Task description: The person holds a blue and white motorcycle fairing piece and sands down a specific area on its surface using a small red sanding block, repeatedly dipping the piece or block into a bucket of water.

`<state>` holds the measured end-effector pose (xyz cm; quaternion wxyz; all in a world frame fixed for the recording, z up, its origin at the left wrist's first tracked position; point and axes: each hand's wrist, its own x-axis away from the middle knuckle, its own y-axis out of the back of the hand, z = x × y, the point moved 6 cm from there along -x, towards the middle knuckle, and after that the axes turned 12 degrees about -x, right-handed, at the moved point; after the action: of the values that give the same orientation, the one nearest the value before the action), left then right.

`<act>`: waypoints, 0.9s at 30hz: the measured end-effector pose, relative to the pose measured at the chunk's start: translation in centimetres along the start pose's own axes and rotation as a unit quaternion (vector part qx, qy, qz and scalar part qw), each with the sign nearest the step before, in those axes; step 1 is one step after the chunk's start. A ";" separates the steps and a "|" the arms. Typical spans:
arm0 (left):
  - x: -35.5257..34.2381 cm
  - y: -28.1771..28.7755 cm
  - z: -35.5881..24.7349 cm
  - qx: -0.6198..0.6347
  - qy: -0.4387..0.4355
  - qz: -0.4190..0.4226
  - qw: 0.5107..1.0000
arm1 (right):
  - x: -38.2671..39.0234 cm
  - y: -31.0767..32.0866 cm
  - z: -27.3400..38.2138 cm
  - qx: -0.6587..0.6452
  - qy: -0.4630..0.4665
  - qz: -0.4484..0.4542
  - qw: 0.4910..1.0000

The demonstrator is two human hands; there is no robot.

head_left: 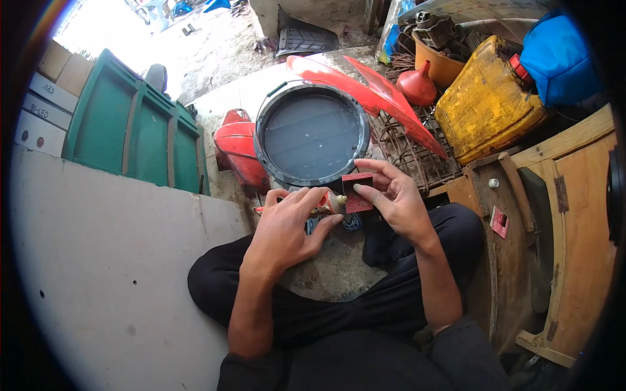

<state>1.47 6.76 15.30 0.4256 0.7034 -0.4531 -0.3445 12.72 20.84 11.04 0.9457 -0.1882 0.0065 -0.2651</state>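
Note:
My left hand is closed around a small red and white tube. Its pale nozzle points right and meets, or nearly meets, the edge of the piece in my other hand. Between thumb and fingers, my right hand pinches a small dark red, rectangular piece with a blackish inner face; its exact kind is unclear. Just beyond both hands stands a round black bucket of greyish water. Most of the tube is hidden by my left fingers.
Red plastic panels lie behind the bucket, and another red part sits left of it. A red funnel, a yellow jerrycan and a wire rack stand at right. A pale wall borders my left; wooden furniture borders my right.

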 end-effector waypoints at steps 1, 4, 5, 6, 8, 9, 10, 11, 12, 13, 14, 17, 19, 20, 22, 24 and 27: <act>0.0 -0.1 0.0 0.009 0.007 0.004 1.000 | 0.0 0.0 -0.1 -0.017 -0.012 -0.004 1.000; -0.1 -0.1 0.0 0.025 0.023 0.016 0.999 | 0.1 0.4 -0.6 -0.024 -0.030 -0.012 0.999; -0.1 -0.1 0.0 0.023 0.025 0.018 0.999 | 0.1 0.5 -0.8 -0.020 -0.032 -0.014 0.999; -0.1 -0.2 0.0 0.022 0.027 0.020 0.999 | 0.1 0.6 -0.8 -0.015 -0.031 -0.017 0.999; -0.2 -0.3 0.0 0.023 0.025 0.025 0.999 | 0.2 0.8 -0.7 -0.006 -0.029 -0.022 0.999; -0.2 -0.3 -0.1 0.023 0.025 0.027 0.999 | 0.2 0.7 -0.7 -0.009 -0.030 -0.021 0.999; -0.2 -0.3 -0.1 0.024 0.023 0.023 0.999 | 0.2 0.7 -0.7 -0.011 -0.031 -0.020 0.999; -0.2 -0.3 -0.1 0.025 0.022 0.020 0.999 | 0.3 0.7 -0.7 -0.014 -0.033 -0.018 0.999; -0.2 -0.3 -0.1 0.026 0.020 0.016 0.999 | 0.3 0.7 -0.7 -0.016 -0.034 -0.019 0.999; -0.2 -0.2 -0.1 0.024 0.014 0.008 1.000 | 0.2 0.8 -0.7 -0.019 -0.035 -0.020 0.999; -0.2 -0.2 0.0 0.021 0.008 0.001 1.000 | 0.2 0.8 -0.7 -0.021 -0.036 -0.020 0.999; -0.2 -0.1 -0.1 0.022 0.006 -0.005 1.000 | 0.1 0.9 -0.7 -0.050 -0.024 -0.021 0.998; -0.2 0.1 -0.2 0.027 0.017 0.010 0.999 | 0.2 1.0 -0.6 -0.044 -0.027 -0.026 0.998; -0.3 0.1 -0.4 0.030 0.026 0.024 0.999 | 0.3 1.1 -0.5 -0.041 -0.028 -0.028 0.998; -0.2 0.0 -0.4 0.030 0.034 0.036 0.998 | 0.3 0.9 -0.6 -0.039 -0.032 -0.026 0.998; -0.2 -0.1 -0.4 0.026 0.028 0.032 0.999 | 0.3 0.8 -0.6 -0.039 -0.038 -0.023 0.998; -0.2 -0.2 -0.2 0.013 0.011 0.030 0.999 | 0.4 0.6 -0.6 -0.035 -0.048 -0.017 0.998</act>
<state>1.69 7.03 15.23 0.4317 0.6989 -0.4733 -0.3181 13.27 20.92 10.28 0.9332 -0.2336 -0.0327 -0.2710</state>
